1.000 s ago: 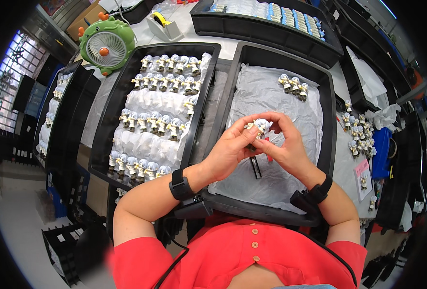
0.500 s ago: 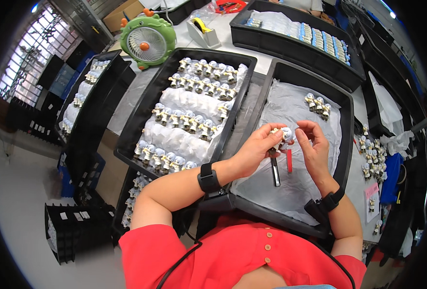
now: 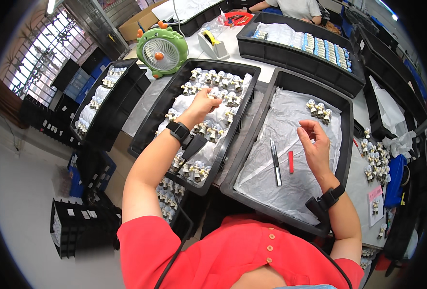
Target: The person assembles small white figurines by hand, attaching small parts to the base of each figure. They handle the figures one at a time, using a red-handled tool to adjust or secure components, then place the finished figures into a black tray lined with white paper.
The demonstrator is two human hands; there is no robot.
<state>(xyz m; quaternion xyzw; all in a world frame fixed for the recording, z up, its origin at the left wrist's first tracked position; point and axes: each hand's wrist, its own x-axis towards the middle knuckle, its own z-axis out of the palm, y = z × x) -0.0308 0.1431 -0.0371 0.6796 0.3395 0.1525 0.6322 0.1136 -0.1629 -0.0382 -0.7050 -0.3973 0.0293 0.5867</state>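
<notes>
Head view: shifted left hand (image 3: pixel 206 103) from right tray (image 3: pixel 271 210) to left tray (image 3: pixel 244 110), apparently pinching a figurine (image 3: pixel 214 93) at the upper rows. Kept right hand (image 3: pixel 315 144) spread and bare above right tray, beside slim tool (image 3: pixel 275 163) and red strip (image 3: pixel 291 162). Suggests switching from handling to setting down.

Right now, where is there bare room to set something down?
In the right tray, the lining paper is bare left of the figurine group, and again between the slim tool and the near rim. The right hand blocks its right side. Figurine rows crowd the left tray; loose figurines crowd the tabletop beside the blue bin.
</notes>
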